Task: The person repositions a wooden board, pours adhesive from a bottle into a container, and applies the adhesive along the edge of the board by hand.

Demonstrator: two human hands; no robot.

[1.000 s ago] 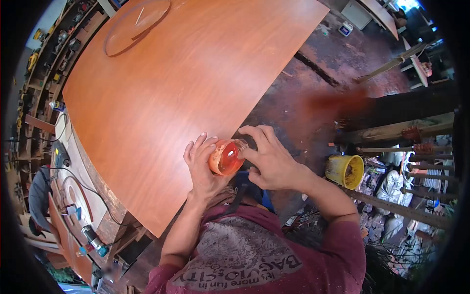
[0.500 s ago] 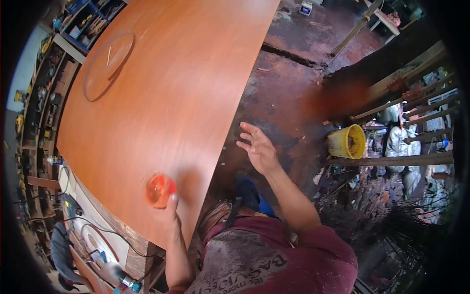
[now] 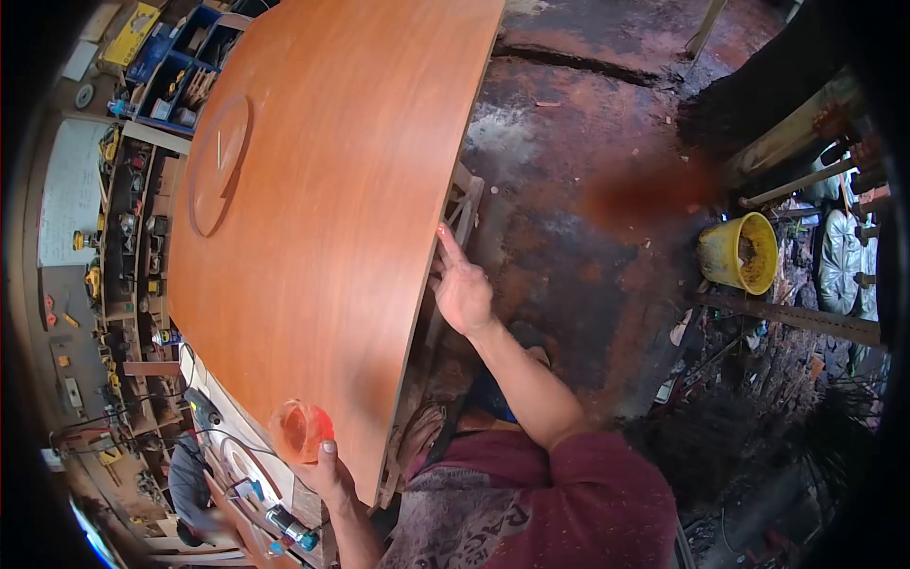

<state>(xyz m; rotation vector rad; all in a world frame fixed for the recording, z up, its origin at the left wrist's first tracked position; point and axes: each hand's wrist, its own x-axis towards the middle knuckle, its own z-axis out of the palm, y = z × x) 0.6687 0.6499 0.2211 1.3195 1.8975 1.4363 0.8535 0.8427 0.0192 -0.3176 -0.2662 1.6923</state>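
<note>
My left hand [image 3: 330,477] is wrapped round a clear plastic cup [image 3: 290,431] with orange-red stuff smeared inside it, tilted over the near end of the board. A large wood-grained orange-brown board [image 3: 322,209] stretches away in front of me. At its right edge is my right hand [image 3: 463,292], holding nothing. The index finger points out along the edge, its tip stained red and seemingly touching the board; the other fingers are partly hidden behind it.
A ring-shaped strip [image 3: 193,194] lies on the board's far left. Tool shelves [image 3: 142,228] line the left wall, a cordless tool [image 3: 292,526] and a bent-over person [image 3: 190,484] are at lower left, and a yellow bucket [image 3: 725,254] stands to the right.
My right hand has moved from the air beside the board to its right edge. The cup in my left hand has shifted down toward the near end, and the view has turned.
</note>
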